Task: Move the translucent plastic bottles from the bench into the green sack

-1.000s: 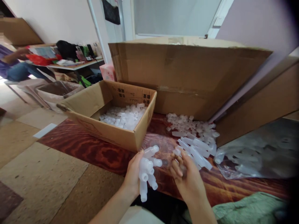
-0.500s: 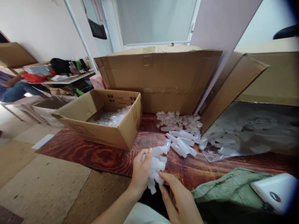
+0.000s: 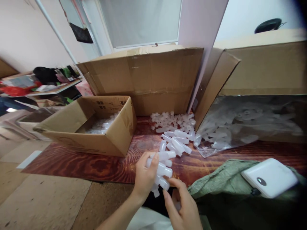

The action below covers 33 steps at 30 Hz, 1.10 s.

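My left hand is closed around a bunch of small translucent white plastic bottles, their capped ends pointing right. Just below and to the right, my right hand has its thumb and index fingertips close to the lowest bottle's end, with a gap between them. A small whitish piece shows within its curled fingers, mostly hidden. Loose bottles lie beyond my hands on the red-brown wooden tabletop. Behind them is a pile of small white caps.
An open cardboard box with clear plastic pieces stands left. Right, another carton holds a clear bag of bottles. A large carton stands behind. Near right, a white device rests on green cloth.
The view has swung right, so the surroundings sit further left. My right fingertips have come slightly away from the lowest bottle's cap. My left hand still grips the bunch.
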{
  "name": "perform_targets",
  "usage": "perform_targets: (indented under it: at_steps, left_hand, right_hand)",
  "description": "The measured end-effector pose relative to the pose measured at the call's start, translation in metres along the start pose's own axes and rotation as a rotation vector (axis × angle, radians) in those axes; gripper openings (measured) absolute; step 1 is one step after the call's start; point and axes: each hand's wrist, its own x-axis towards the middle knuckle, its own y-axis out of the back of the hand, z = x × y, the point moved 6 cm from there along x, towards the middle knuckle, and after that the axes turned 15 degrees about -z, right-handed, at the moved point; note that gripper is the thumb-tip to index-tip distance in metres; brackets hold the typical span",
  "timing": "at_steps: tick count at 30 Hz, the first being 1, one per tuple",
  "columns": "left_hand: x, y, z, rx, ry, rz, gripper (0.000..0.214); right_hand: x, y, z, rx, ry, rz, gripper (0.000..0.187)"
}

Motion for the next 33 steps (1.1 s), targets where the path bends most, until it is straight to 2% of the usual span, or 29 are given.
perform_targets:
  at_steps: [3,7,10,14,18,22,26,30,33]
  left_hand:
    - [0.000,-0.007,0.013,0.126,-0.095,-0.030,0.032]
    - [-0.002,-0.018,0.022,0.178,-0.173,-0.071,0.026]
    - [-0.004,-0.024,0.027,0.199,-0.227,-0.078,0.023]
    - [-0.008,-0.028,0.036,0.248,-0.326,-0.092,0.017]
    - [-0.009,-0.033,0.039,0.262,-0.363,-0.144,0.016]
    - [-0.008,-0.037,0.039,0.268,-0.350,-0.158,0.017]
    - [-0.007,-0.043,0.040,0.279,-0.350,-0.164,0.017]
    - [-0.009,-0.050,0.047,0.308,-0.460,-0.171,0.012]
    - [-0.011,-0.054,0.052,0.327,-0.536,-0.165,0.008]
  right_hand:
    - [-0.010,0.000,0.011,0.102,-0.113,0.095,0.030]
    - [-0.021,-0.005,0.023,0.293,-0.216,0.120,0.043]
    - [-0.026,-0.005,0.028,0.387,-0.268,0.130,0.046]
    - [-0.026,0.001,0.026,0.407,-0.261,0.079,0.042]
    - [-0.025,0.007,0.021,0.351,-0.211,0.024,0.039]
    - [-0.029,0.016,0.018,0.296,-0.178,0.187,0.030]
    - [-0.035,0.012,0.024,0.422,-0.222,0.315,0.032]
    - [-0.042,0.001,0.040,0.604,-0.353,0.292,0.046]
    - [-0.045,0.003,0.049,0.624,-0.366,0.230,0.047]
